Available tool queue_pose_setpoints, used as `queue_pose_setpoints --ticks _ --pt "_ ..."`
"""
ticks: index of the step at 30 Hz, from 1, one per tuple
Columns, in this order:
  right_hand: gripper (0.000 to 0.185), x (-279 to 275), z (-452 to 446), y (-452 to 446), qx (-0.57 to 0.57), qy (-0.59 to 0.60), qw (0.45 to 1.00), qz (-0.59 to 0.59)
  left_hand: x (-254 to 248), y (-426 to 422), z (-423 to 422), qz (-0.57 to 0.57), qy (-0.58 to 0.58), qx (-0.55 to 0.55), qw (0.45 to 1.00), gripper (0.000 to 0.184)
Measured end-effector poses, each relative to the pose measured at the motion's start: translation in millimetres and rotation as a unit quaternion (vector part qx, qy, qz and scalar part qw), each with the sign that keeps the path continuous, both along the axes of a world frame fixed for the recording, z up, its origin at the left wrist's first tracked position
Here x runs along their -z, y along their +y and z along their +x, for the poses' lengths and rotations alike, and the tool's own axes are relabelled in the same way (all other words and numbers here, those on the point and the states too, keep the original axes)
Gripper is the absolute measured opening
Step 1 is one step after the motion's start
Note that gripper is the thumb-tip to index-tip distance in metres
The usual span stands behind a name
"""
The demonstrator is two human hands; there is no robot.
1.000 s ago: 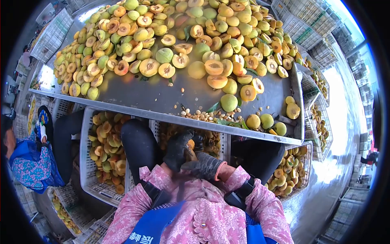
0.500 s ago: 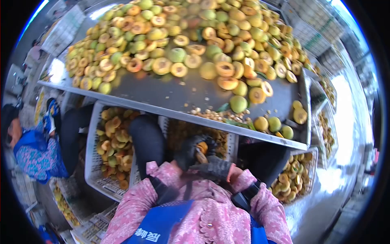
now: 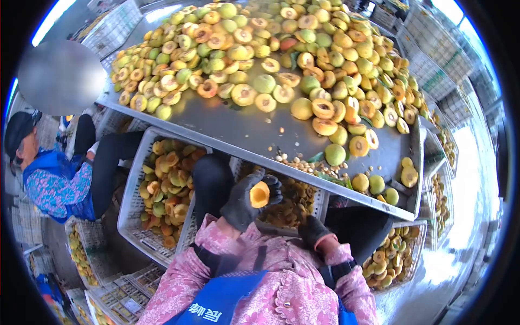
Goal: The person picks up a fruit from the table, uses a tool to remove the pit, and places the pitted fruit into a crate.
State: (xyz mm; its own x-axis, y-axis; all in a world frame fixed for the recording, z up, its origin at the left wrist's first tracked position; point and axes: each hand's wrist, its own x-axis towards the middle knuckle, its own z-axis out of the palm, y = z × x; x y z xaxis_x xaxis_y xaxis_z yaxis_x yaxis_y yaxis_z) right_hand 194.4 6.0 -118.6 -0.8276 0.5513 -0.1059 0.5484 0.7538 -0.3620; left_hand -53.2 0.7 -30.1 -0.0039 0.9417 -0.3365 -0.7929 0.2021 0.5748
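Observation:
My left hand [image 3: 242,201], in a dark glove, is closed around a peach half [image 3: 259,194]. The hollow orange cut side of the half faces up, with no stone in it. Lower and to the right, my right hand [image 3: 314,232], also gloved, is curled in front of my lap. Whatever its fingers hold is too dark to make out. Between and beyond the hands, a crate [image 3: 319,205] between my knees contains brownish fruit pieces. Past it, a metal table [image 3: 227,122] carries a large heap of halved peaches [image 3: 244,95], some with stones showing.
Loose peach stones [image 3: 303,162] lie along the table's near edge. Left of my knee stands a crate of peach halves [image 3: 168,189]; another crate [image 3: 392,254] is at my right. A co-worker [image 3: 54,179] in a blue apron sits at the left. Stacked crates [image 3: 433,49] stand behind.
My hands were together over the crate between my knees. Now they are apart: the left has risen with the peach half, and the right has drawn back rightward. The view has shifted somewhat.

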Motion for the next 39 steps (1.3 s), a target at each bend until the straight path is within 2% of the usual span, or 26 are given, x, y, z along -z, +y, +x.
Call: queue_pose_setpoints --ticks 1,2,3,5,6,8,9,10,13,15,17,19,20,22,24,25,28,31,34,36,37,38,39 --pt "0.019 -22.9 -2.8 -8.5 0.148 0.001 0.983 -0.112 -30.5 -5.5 -14.7 0.008 0.042 -0.019 0.999 0.024" --pt "0.018 -32.5 -6.8 -16.2 0.286 -0.002 0.932 -0.222 -48.4 -14.5 -32.3 0.013 0.085 -0.042 0.995 0.023" --pt "0.017 -10.7 0.5 -20.1 0.177 -0.048 0.972 -0.15 -43.8 -25.3 -55.4 0.107 0.433 -0.141 0.884 0.025" --pt "0.016 37.4 20.1 -14.9 -0.041 -0.126 0.991 0.015 -34.9 -54.1 -114.2 0.129 0.582 -0.218 0.773 0.028" --pt "0.015 50.0 23.8 -17.0 -0.041 -0.12 0.992 0.013 -33.8 -73.2 -145.8 0.081 0.418 -0.216 0.879 0.029" --pt "0.014 52.3 21.6 -19.7 -0.035 -0.112 0.993 0.004 -19.3 -109.6 -196.0 -0.036 0.473 -0.299 0.828 0.032" --pt "0.014 53.3 17.0 -20.0 -0.054 -0.108 0.992 0.02 -12.4 -125.7 -221.8 -0.204 0.61 -0.218 0.734 0.033" --pt "0.015 49.3 10.9 -18.1 -0.067 -0.126 0.99 -0.012 -2.7 -134.7 -240.5 -0.36 0.707 -0.122 0.596 0.033" --pt "0.019 44.1 -0.1 -16.6 -0.076 -0.192 0.974 -0.097 62.6 -143.1 -255.1 -0.26 0.798 -0.192 0.508 0.03" --pt "0.021 36.5 -2.6 -15.1 -0.058 -0.217 0.965 -0.134 67.1 -101.7 -235.0 -0.147 0.783 -0.2 0.57 0.032" --pt "0.024 35.9 -3.0 -14.0 -0.022 -0.256 0.954 -0.156 67.4 -50.6 -218.3 0.003 0.82 -0.155 0.551 0.026" --pt "0.021 50.8 9.4 -18.5 -0.011 -0.228 0.966 -0.119 101.8 -2.5 -226.8 -0.004 0.899 0.088 0.43 0.023" --pt "0.02 60.9 17.8 -19.4 -0.006 -0.212 0.972 -0.1 108.3 2.2 -222.9 -0.004 0.906 0.093 0.414 0.024" --pt "0.023 62.6 19.8 -14.0 0.04 -0.243 0.959 -0.142 116.2 3.8 -220.5 -0.007 0.92 0.105 0.378 0.027" --pt "0.025 29.3 0.0 -14.9 0.093 -0.287 0.936 -0.18 106.7 -1.3 -221.8 -0.075 0.907 0.083 0.406 0.03" --pt "0.024 39.3 8.4 -15.3 0.019 -0.289 0.945 -0.149 105.9 -8.2 -218.0 -0.109 0.897 0.076 0.422 0.032" --pt "0.022 77.4 27.0 -20.0 -0.02 -0.251 0.961 -0.112 121.1 -44.4 -229.2 -0.013 0.896 0.025 0.444 0.035" --pt "0.021 65.4 21.6 -18.3 0.071 -0.162 0.973 -0.15 93.8 -74.6 -225.7 -0.039 0.863 0.036 0.502 0.034" --pt "0.029 15.6 -7.8 -5.0 0.006 -0.303 0.933 -0.192 88.9 -93.7 -219.2 -0.242 0.837 0.113 0.477 0.031" --pt "0.029 23.9 -1.9 -12.0 0.058 -0.252 0.951 -0.172 125.0 -144.3 -244.3 -0.278 0.842 0.262 0.38 0.028" --pt "0.028 29.9 2.4 -15.1 0.091 -0.226 0.956 -0.161 112.8 -158.2 -243.1 -0.262 0.829 0.367 0.332 0.027" --pt "0.028 34.7 3.8 -16.5 0.165 -0.189 0.952 -0.175 175.2 -221.1 -269.0 -0.108 0.884 0.217 0.399 0.028" --pt "0.028 38.4 0.6 -13.8 0.241 -0.149 0.941 -0.187 166.5 -236.8 -259.8 -0.192 0.862 0.232 0.408 0.032"
